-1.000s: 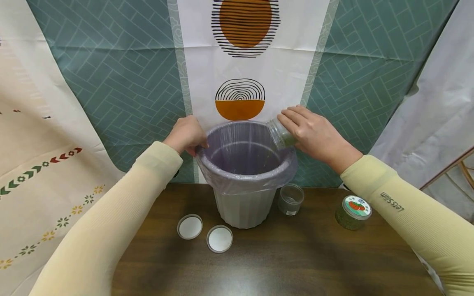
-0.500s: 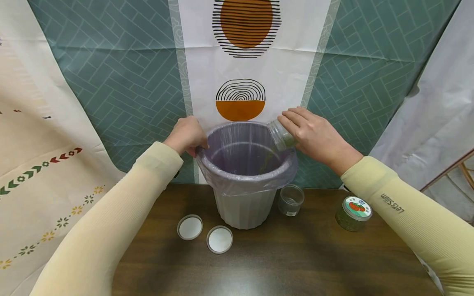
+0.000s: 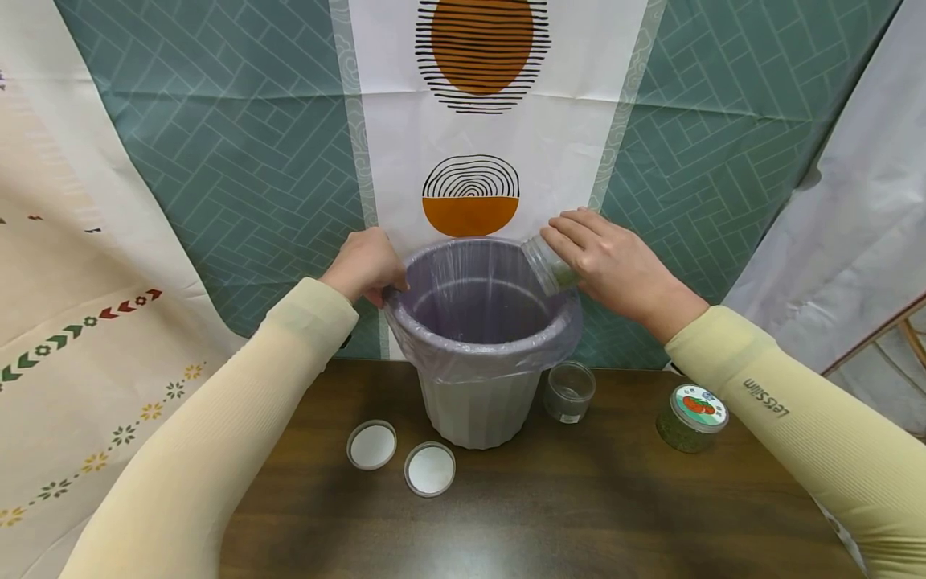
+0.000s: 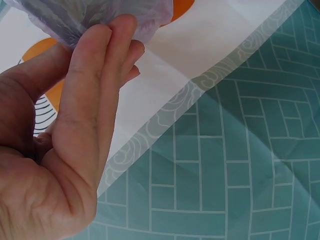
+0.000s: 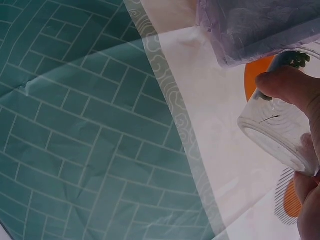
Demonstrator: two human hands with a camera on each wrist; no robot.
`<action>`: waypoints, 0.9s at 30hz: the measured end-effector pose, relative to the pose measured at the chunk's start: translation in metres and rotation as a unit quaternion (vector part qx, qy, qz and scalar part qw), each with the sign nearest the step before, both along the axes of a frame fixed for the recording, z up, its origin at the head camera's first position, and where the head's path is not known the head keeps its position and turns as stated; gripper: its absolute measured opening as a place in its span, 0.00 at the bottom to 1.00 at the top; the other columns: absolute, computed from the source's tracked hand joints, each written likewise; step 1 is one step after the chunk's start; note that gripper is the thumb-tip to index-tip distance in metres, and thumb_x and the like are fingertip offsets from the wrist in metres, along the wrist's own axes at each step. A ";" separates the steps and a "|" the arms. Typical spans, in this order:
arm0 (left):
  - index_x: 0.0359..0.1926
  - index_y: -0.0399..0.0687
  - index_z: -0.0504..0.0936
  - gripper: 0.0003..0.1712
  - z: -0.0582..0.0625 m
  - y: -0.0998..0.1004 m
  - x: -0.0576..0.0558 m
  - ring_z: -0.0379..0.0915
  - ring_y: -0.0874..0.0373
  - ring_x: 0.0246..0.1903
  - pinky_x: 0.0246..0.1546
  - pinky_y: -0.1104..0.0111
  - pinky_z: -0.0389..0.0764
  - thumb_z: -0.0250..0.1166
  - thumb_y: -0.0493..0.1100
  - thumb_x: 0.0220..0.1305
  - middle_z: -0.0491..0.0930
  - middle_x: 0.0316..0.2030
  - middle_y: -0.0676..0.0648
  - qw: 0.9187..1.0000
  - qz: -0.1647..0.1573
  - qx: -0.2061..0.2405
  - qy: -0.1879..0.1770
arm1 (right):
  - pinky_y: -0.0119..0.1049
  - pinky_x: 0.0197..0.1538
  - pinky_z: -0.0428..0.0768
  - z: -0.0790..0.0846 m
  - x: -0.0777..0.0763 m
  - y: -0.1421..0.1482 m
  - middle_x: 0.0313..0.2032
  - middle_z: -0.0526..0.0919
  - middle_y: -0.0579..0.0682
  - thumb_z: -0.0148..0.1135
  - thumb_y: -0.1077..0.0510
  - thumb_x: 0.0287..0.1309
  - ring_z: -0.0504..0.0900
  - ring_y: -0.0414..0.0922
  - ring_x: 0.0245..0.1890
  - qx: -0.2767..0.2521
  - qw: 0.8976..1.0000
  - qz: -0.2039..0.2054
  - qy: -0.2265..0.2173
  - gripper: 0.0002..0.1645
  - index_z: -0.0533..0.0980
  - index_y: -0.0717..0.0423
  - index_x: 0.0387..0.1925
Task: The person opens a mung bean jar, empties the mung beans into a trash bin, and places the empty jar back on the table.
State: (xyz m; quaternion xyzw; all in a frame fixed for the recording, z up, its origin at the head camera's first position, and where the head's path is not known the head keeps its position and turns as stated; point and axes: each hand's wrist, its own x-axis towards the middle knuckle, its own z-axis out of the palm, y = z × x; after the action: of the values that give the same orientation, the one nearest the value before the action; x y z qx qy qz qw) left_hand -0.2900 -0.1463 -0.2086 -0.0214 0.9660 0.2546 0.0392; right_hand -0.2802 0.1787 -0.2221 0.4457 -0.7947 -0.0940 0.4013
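Both sleeves (image 3: 195,426) are pale yellow, the right bearing dark lettering (image 3: 766,396).

Lilac liner (image 3: 492,366); grey bin (image 3: 473,414); teal brick-patterned backdrop (image 3: 268,169); brown table (image 3: 579,507).

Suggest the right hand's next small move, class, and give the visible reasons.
The right hand should probably tip the clear jar it holds a little further: the jar's mouth leans over the bin, yet the right wrist view shows green bits inside.
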 end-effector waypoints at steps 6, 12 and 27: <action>0.34 0.31 0.79 0.14 -0.001 0.000 0.000 0.83 0.49 0.19 0.21 0.65 0.83 0.68 0.38 0.49 0.78 0.33 0.36 1.000 0.000 0.004 -0.005 | 0.49 0.64 0.69 -0.001 0.000 0.000 0.54 0.76 0.62 0.66 0.76 0.36 0.73 0.57 0.56 0.001 1.000 -0.001 -0.002 0.40 0.70 0.64 0.58; 0.34 0.31 0.79 0.15 -0.001 0.001 -0.002 0.83 0.50 0.19 0.21 0.65 0.83 0.69 0.39 0.49 0.78 0.33 0.36 1.000 0.004 -0.004 -0.005 | 0.49 0.63 0.70 -0.001 0.000 -0.001 0.54 0.77 0.62 0.64 0.76 0.39 0.73 0.56 0.57 -0.003 1.000 0.005 -0.004 0.37 0.71 0.64 0.57; 0.35 0.31 0.79 0.16 -0.001 0.002 -0.002 0.83 0.50 0.19 0.21 0.66 0.83 0.69 0.40 0.49 0.79 0.33 0.36 1.000 0.008 -0.019 -0.005 | 0.49 0.62 0.71 -0.002 -0.001 -0.003 0.53 0.78 0.61 0.60 0.78 0.44 0.74 0.56 0.55 -0.009 1.000 0.011 0.005 0.33 0.72 0.63 0.56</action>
State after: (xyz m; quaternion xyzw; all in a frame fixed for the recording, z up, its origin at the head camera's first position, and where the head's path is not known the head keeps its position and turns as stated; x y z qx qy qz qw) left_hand -0.2917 -0.1445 -0.2092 -0.0309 0.9702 0.2368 0.0418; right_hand -0.2812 0.1754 -0.2240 0.4503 -0.7887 -0.0847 0.4098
